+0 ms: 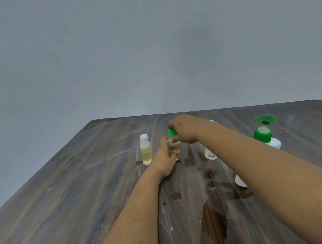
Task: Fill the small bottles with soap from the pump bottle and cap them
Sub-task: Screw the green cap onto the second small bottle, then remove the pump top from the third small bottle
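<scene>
Near the middle of the counter [64,191], toward its far edge, the left hand [165,161] gripped a small clear bottle [175,147] standing upright, fingers curled round its body. Yellowish liquid showed through the part of the bottle not hidden by the fingers. The right hand [183,129] came in from above and pinched a green cap [171,133] sitting at the bottle's neck; whether the cap was seated fully could not be told, since the fingers covered the joint.

Just to the left of the held bottle stood a second small bottle [146,152], upright, with a white cap on and pale yellow soap filling most of it. It was apart from both hands.

Behind the right forearm another small clear bottle [210,153] stood partly hidden; its contents could not be made out. Toward the right edge of the counter stood the pump bottle [264,132], white with a green collar and green pump head. A white object [241,182] lay close under the right forearm, mostly covered by it.

Dark wet patches [215,227] spread over the wood grain between the bottles and the counter's near edge.
</scene>
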The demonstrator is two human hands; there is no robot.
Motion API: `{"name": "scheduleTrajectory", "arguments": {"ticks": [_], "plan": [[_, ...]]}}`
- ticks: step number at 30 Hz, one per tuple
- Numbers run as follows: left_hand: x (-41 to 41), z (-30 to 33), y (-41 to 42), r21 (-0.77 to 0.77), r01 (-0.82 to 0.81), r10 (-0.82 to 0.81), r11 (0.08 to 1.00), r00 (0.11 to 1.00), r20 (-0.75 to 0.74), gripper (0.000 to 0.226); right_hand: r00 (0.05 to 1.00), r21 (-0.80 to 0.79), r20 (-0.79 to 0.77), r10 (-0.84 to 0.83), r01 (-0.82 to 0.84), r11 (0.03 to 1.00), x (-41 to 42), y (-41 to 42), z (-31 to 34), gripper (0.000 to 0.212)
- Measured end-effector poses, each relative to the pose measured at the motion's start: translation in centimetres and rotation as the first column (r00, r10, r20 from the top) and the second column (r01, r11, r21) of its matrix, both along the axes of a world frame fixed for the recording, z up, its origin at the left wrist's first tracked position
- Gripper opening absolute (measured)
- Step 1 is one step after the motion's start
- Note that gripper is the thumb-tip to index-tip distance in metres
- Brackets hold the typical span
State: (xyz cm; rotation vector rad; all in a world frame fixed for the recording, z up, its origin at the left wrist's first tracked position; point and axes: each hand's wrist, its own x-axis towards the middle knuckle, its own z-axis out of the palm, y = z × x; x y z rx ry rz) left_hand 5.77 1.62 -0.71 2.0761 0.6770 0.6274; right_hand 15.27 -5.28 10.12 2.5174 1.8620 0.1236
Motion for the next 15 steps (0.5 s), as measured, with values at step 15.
{"name": "scheduleTrajectory", "arguments": {"ticks": [15], "plan": [[-0.06, 0.58, -0.65, 0.018, -0.032, 0.032, 0.999, 0.998, -0.050, 0.035, 0.993, 0.056, -0.120, -0.019, 0.026, 0.998, -0.49, -0.61, -0.61, 0.041]]}}
